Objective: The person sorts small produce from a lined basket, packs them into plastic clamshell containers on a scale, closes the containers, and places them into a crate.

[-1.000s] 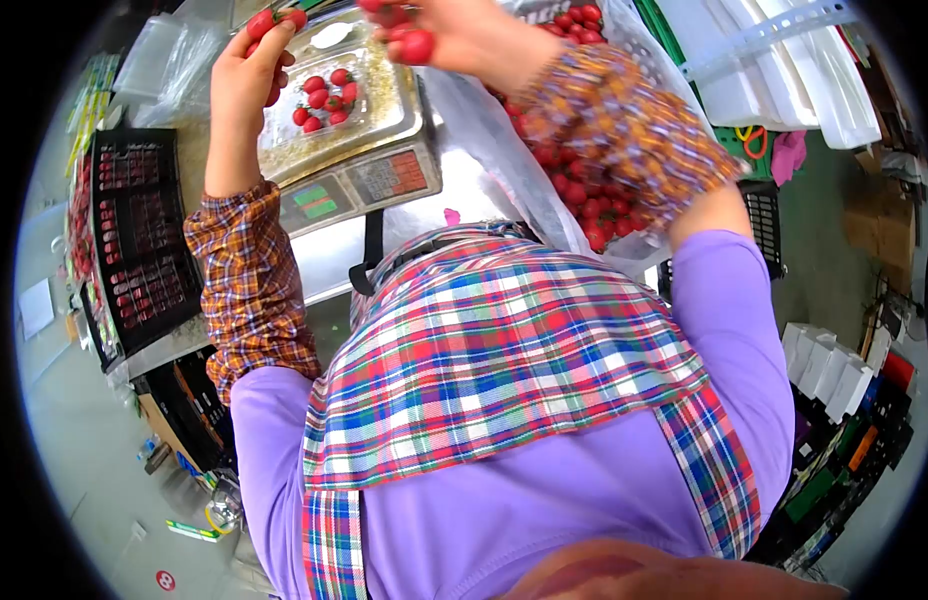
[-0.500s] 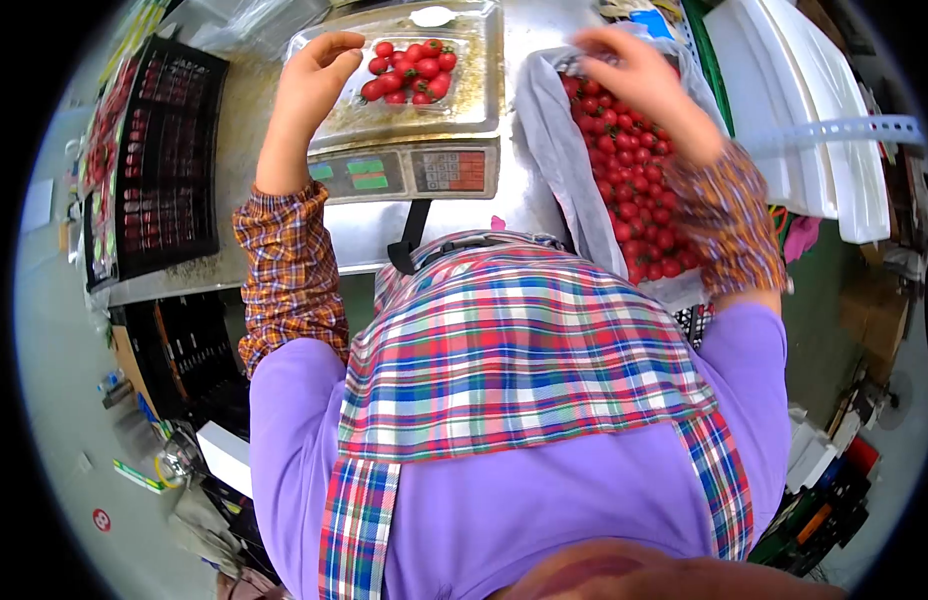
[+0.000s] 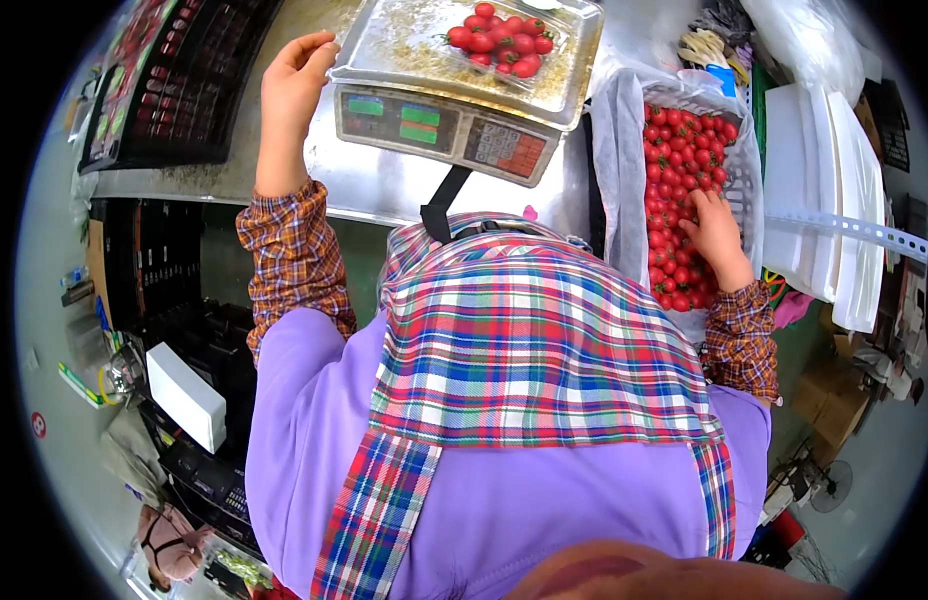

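Note:
My left hand [image 3: 296, 85] hovers beside the left edge of the scale [image 3: 449, 135], fingers loosely bent, thumb and fingertips slightly apart, with nothing visible in it. On the scale's metal pan [image 3: 399, 55] sits a clear plastic tray [image 3: 519, 82] of small red tomatoes [image 3: 501, 42]. At the right, my right hand [image 3: 719, 240] reaches into a lined crate [image 3: 749, 170] full of cherry tomatoes [image 3: 674, 180]. Its thumb and fingers are apart and touch the fruit at the crate's right side. No tomato shows clearly gripped there.
Black crates [image 3: 189, 100] with packed tomatoes stand at the left of the metal table [image 3: 369, 185]. White foam sheets [image 3: 824, 180] lean right of the lined crate. Gloves [image 3: 702, 48] lie behind it. Another person [image 3: 172, 545] is at the lower left.
My right hand has come down from the crate's far end onto the tomatoes nearer my body. The view has shifted left, and my left hand remains beside the scale.

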Demonstrator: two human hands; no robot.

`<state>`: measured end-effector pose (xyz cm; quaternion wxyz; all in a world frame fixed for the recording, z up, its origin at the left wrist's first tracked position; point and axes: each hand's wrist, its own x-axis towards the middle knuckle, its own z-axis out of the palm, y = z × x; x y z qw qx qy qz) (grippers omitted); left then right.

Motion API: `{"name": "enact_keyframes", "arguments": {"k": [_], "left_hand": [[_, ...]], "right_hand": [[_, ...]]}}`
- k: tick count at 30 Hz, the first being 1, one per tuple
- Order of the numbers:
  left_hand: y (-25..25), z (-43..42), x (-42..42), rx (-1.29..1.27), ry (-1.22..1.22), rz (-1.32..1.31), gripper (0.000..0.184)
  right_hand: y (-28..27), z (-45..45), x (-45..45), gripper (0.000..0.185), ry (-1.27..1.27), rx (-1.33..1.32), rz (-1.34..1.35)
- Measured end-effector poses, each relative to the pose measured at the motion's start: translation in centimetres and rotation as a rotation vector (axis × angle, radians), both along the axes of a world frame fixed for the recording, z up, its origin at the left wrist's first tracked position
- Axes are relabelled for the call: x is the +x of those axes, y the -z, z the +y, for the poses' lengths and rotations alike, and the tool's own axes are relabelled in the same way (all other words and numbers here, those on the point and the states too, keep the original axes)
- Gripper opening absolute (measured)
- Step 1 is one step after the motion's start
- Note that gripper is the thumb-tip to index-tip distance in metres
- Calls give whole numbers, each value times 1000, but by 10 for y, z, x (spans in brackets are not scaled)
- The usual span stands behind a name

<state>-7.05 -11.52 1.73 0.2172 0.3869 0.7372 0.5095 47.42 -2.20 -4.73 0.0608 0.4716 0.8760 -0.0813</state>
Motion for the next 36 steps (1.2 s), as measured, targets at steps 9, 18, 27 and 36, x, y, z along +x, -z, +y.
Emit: {"name": "enact_keyframes", "arguments": {"k": [9,18,27,36], "left_hand": [[13,-22,-12,-49,8,-128,24],[5,49,75,37,344,-9,23],[19,110,129,16,501,924,24],[23,131,127,23,609,857,25]], "right_hand": [[-9,16,-3,31,336,-258,459],[-84,-9,-24,32,404,-537,1143],[-101,-46,-49,36,267,-512,1354],[-93,-71,-25,34,377,-389,1448]]}}
